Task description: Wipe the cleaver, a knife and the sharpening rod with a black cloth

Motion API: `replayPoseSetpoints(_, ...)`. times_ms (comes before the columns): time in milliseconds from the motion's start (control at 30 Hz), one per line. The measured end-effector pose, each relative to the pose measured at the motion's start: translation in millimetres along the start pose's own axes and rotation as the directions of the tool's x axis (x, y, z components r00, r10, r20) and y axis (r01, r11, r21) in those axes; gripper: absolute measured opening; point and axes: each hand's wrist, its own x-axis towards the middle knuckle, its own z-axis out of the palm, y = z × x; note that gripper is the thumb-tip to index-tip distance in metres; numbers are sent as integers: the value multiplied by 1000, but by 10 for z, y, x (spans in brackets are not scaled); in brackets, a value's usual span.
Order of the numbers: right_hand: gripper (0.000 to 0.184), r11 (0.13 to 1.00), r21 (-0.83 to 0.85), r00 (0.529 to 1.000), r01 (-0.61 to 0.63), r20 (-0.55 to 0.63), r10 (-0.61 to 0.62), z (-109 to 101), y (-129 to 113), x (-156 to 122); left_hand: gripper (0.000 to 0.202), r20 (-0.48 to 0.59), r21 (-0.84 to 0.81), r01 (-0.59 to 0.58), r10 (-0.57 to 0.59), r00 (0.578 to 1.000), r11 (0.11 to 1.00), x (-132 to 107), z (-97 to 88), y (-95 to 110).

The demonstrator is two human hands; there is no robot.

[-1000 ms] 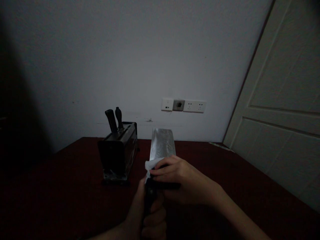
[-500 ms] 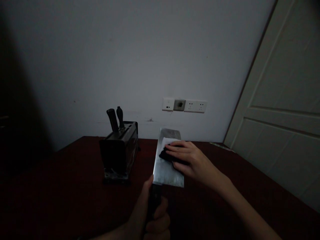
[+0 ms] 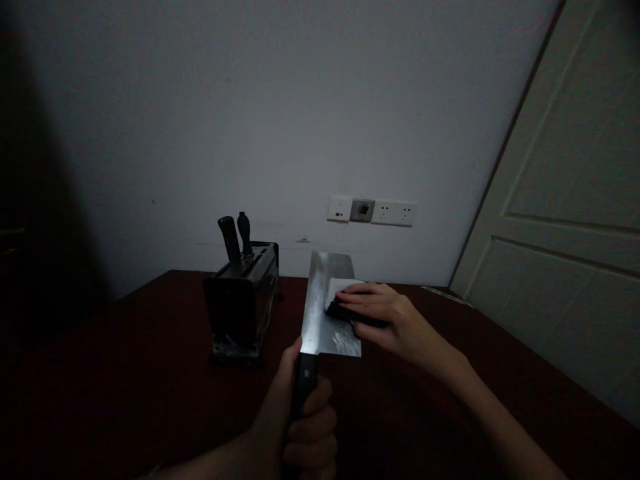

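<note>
Your broad, silvery rectangular steel cleaver (image 3: pixel 314 320) w/ a black riveted handle is up in front of you, approx. mid-view, blade pointing away toward the wall; it looks held above the table, tho the gap's hard to judge. Your left hand (image 3: pixel 314 427) has its fingers curled tight round the handle, thumb laid up by the blade's heel, prob. so the flat doesn't twist under pressure. Your right hand (image 3: pixel 395 320) comes in from the right, fingers close together, pinning a folded white-and-black wad (image 3: pixel 338 291) (cloth or paper, can't tell) on the blade's upper face; the wad's between fingertips & steel, presumably to keep skin off it. Handle lines up w/ the blade's left side, so the cutting edge is likely on the right, i.e. under your right hand. Left of the blade, well apart, a black box-shaped knife block (image 3: pixel 231 313) stands upright on the dark red-brown table (image 3: pixel 165 373), two black handles (image 3: pixel 230 239) sticking up from its top, prob. for easy grabbing. Behind: pale grey wall (image 3: pixel 250 113) w/ a row of white & grey sockets (image 3: pixel 370 211); far right, a pale panelled door (image 3: pixel 565 200). Light's v. dim.
</note>
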Motion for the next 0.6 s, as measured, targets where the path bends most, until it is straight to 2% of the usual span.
replayPoseSetpoints(133, 37, 1000, -10, 1000, -13, 14, 13, -60, 50, -19, 66, -2, -10, 16, -16, 1000, 1000, -8, 6, -16)
replayPoseSetpoints(300, 36, 988, 152, 978, 29, 201, -60, -127, -152, 23, 69, -4, -9, -46, 46, 999, 999, 13, 46, 59)
replayPoseSetpoints(367, 39, 977, 209, 967, 34, 240, -85, -139, -190, 35, 67, 12, -3, -50, 50, 999, 999, 23, 46, 90)
replayPoseSetpoints(467, 37, 971, 239, 971, 26, 224, -81, -132, -141, 30, 63, 18, 10, -47, 47, 999, 999, 23, 44, 104)
replayPoseSetpoints(600, 33, 982, 191, 996, -6, 93, -12, -99, 60, -10, 60, 5, 27, -2, 2, 1000, 1000, 9, 2, 28)
